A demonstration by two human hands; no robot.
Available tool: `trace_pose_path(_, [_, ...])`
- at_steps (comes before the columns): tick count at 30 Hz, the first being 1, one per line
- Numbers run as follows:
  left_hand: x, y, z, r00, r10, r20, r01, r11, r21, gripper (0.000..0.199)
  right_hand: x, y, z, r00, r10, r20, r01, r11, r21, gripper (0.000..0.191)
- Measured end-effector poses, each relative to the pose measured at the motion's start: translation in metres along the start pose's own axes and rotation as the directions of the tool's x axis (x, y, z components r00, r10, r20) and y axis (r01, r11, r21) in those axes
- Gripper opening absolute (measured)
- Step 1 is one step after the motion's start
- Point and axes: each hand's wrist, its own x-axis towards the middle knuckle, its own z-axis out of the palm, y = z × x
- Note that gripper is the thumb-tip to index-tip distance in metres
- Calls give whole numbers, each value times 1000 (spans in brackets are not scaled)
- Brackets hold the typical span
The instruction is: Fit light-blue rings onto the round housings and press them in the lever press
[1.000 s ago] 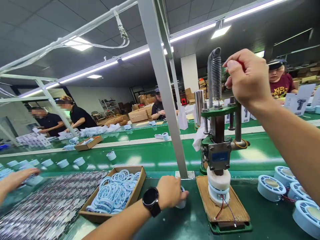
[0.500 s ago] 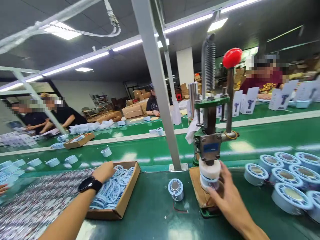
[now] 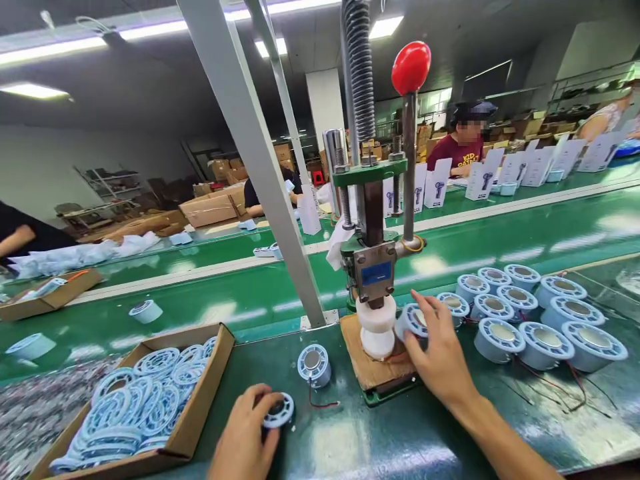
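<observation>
My left hand (image 3: 253,427) holds a light blue slotted ring (image 3: 280,410) between thumb and fingers, low over the green bench. Just beyond it, a round blue motor unit (image 3: 313,365) with a red wire stands on the bench. My right hand (image 3: 440,347) grips another blue unit (image 3: 413,321) by its sides, right of the hand press (image 3: 377,267). White upper and lower blocks (image 3: 377,341) of the press show with nothing blue between them. The cardboard box (image 3: 213,380) at the left holds many blue rings (image 3: 135,400).
Several finished-looking blue units (image 3: 500,337) with wires stand at the right. A metal post (image 3: 265,167) rises left of the press, whose lever has a red knob (image 3: 411,68). Beyond lie a green conveyor (image 3: 225,303), white printed boxes (image 3: 480,180) and people.
My left hand has left the box and moved right with a ring. My right hand has moved the blue unit out of the press to the right. The view has turned right.
</observation>
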Motion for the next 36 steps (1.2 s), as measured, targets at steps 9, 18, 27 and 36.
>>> trace_pose_path(9, [-38, 20, 10, 980, -170, 108, 183, 974, -130, 45, -17, 42, -36, 958, -252, 135, 286, 827, -484, 41])
trace_pose_path(18, [-30, 28, 22, 972, -235, -25, 231, 966, -120, 52, -39, -125, 59, 861, -267, 433, 278, 960, 41, 52])
trace_pose_path(27, [-38, 51, 18, 954, -299, -17, 252, 833, -492, 61, -111, -57, 46, 862, -339, 376, 223, 921, 321, 66])
trace_pose_path(36, [-19, 103, 4, 988, 147, 39, -116, 893, -436, 86, -133, -56, 44, 931, -99, 350, -51, 918, 394, 78])
